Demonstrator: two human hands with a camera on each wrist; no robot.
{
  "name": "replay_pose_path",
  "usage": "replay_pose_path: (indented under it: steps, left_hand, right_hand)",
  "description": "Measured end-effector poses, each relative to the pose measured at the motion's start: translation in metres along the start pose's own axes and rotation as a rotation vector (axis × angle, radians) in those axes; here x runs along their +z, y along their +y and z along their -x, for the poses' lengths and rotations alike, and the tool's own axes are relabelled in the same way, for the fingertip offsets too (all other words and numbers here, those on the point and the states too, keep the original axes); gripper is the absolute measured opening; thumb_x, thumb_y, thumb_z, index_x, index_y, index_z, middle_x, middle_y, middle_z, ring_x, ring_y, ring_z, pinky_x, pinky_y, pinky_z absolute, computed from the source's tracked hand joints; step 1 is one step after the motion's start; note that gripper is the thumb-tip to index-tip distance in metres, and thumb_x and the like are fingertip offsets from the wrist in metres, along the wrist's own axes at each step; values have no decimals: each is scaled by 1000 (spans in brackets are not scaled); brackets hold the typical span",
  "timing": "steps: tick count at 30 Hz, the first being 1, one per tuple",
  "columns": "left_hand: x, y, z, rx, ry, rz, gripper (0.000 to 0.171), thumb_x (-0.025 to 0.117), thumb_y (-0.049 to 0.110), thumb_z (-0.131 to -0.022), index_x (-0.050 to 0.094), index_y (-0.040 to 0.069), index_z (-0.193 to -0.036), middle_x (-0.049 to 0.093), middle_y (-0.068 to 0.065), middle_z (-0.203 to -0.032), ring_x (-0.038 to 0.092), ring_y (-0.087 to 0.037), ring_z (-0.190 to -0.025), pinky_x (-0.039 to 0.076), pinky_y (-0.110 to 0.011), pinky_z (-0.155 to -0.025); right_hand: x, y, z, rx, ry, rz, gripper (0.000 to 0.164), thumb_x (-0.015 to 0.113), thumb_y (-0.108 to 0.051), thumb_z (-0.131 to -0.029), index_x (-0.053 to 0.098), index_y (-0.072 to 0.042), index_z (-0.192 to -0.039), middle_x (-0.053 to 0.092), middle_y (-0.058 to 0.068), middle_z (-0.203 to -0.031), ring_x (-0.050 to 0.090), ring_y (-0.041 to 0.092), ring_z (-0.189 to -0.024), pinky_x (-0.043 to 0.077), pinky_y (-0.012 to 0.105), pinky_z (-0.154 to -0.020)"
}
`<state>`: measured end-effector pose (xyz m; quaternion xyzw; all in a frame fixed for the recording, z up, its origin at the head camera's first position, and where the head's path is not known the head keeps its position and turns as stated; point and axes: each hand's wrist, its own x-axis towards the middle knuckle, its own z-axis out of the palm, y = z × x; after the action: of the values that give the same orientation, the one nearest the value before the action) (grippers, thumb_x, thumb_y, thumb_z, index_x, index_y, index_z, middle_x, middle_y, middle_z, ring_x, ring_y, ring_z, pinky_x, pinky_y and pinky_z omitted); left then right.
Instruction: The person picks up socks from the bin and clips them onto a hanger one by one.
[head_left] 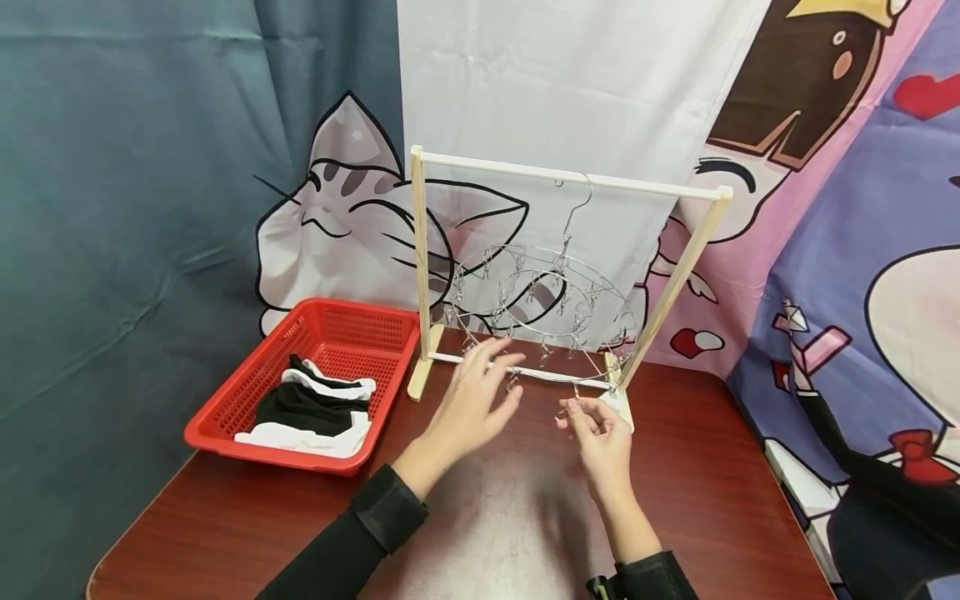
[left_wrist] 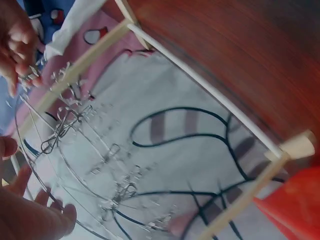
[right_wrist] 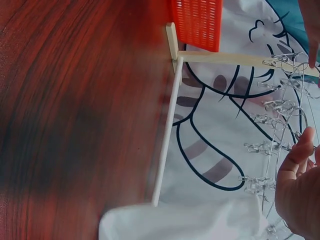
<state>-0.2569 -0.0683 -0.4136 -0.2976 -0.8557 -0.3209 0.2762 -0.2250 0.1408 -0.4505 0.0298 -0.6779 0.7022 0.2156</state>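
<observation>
Pinching with thumb and fingers, our right grip (head_left: 604, 440) holds a small clip (head_left: 562, 415) at the near right edge of the wire hanger (head_left: 547, 335); our left grip (head_left: 469, 402) has its fingers spread by the near left part of the rim, and we cannot tell whether it touches the wire. Below, the reddish-brown surface (head_left: 712, 467) bears everything we handle. On it stands the wooden rack (head_left: 421, 250), its posts and white top bar (head_left: 510, 167) apparently there to hold the hanger high enough for its clips to dangle freely. Left of the rack sits the red basket (head_left: 352, 333), likely placed there to be within reach without crowding the hanger. Hung by its hook from the top bar, the hanger looks thin and silvery: an outer ring around an inner one, with little clips hanging from both. Inside the basket lie black cloth (head_left: 303, 408) and white cloth (head_left: 311, 442), layered together, perhaps to stay tidy. Smallest is the pinched clip, mostly hidden by our fingertips; we judge this hold gives control of one clip on loosely hung rings.
</observation>
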Motion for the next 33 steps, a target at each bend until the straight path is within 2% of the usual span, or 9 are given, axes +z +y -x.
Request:
replay_pose_path:
  steps: [5, 7, 9, 12, 15, 17, 20, 28, 33]
  left_hand:
    - [-16, -48, 8, -164, 187, -28, 50, 63, 17, -92, 53, 0, -138, 48, -19, -147, 42, -38, -136, 35, -57, -112]
    - [-28, -73, 15, -285, 183, -95, 47, 62, 14, -90, 55, -3, -134, 53, -23, -139, 47, -43, -129, 39, -59, -105]
    - [-43, -101, 23, -437, 80, -185, 45, 60, 14, -90, 56, -5, -131, 56, -26, -132, 50, -47, -123, 42, -61, -98]
    - [-64, -138, 36, -659, -232, -301, 45, 57, 16, -94, 53, -8, -131, 53, -30, -133, 47, -51, -124, 42, -66, -94]
    - [-78, -164, 49, -778, -526, -336, 47, 56, 16, -95, 50, -11, -134, 45, -33, -142, 41, -54, -130, 40, -70, -98]
    - [-82, -176, 57, -799, -635, -329, 42, 55, 13, -95, 53, -10, -130, 45, -33, -143, 41, -54, -132, 41, -70, -98]
    - [-82, -187, 67, -793, -687, -320, 27, 55, 11, -95, 56, -5, -117, 55, -31, -131, 51, -51, -124, 46, -64, -92]
    - [-78, -198, 74, -724, -527, -345, 23, 70, 10, -90, 64, -4, -108, 68, -25, -106, 66, -42, -100, 54, -52, -79]
    - [-81, -196, 71, -761, -473, -313, 23, 78, 30, -89, 74, 8, -84, 70, -13, -91, 63, -27, -80, 51, -43, -66]
  right_hand:
    - [-3, -2, 1, -62, 22, 14, 16, 65, 0, -97, 67, 16, -97, 75, 0, -78, 66, 6, -58, 49, 17, -54]
    - [-4, -2, 1, -78, 28, 26, 14, 64, 1, -97, 68, 15, -96, 75, -1, -78, 65, 6, -57, 48, 16, -54]
    - [-5, -3, 1, -87, 26, 38, 14, 64, 1, -97, 68, 14, -96, 75, -4, -80, 64, 6, -57, 48, 16, -54]
    - [-7, -4, 1, -96, 15, 48, 14, 64, 0, -98, 68, 14, -97, 75, -6, -83, 66, 7, -58, 48, 16, -54]
    - [-7, -4, 1, -89, 2, 57, 14, 64, 0, -97, 68, 13, -97, 75, -6, -81, 67, 7, -59, 50, 17, -55]
    - [-6, -4, 1, -78, -8, 63, 13, 65, 0, -97, 69, 12, -96, 75, -5, -80, 68, 8, -59, 51, 18, -55]
    - [-5, -3, 2, -65, -20, 66, 12, 65, 0, -97, 69, 11, -96, 75, -1, -79, 69, 11, -60, 53, 19, -57]
    - [-5, -1, 3, -71, -20, 64, 13, 64, 1, -97, 67, 13, -96, 74, -5, -80, 65, 5, -58, 50, 18, -54]
    - [-6, 0, 1, -80, -18, 57, 12, 65, 2, -96, 67, 14, -95, 75, -6, -82, 65, 6, -59, 50, 19, -53]
